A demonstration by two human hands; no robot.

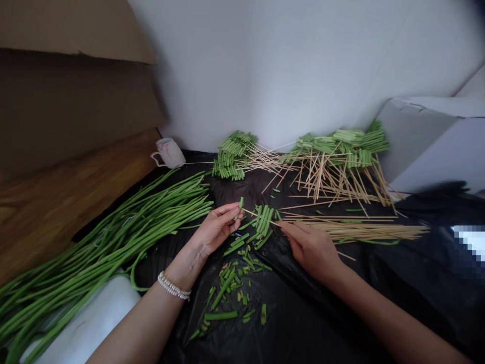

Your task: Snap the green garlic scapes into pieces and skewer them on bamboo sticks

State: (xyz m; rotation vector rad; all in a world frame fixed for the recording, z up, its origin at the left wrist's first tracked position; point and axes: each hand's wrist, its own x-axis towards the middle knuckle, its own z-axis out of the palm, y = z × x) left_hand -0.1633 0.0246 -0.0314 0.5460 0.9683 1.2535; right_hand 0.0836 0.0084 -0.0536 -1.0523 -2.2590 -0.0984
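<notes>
Stalk pieces (pixel 264 220), slender green rods across a wooden skewer (pixel 248 212).

A white mug (pixel 171 153) sits between brown cardboard (pixel 76 96) and a white box (pixel 439 146).

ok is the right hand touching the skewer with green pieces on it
Touching: the head view shows the right hand pinching the skewer beside the green pieces.
</notes>
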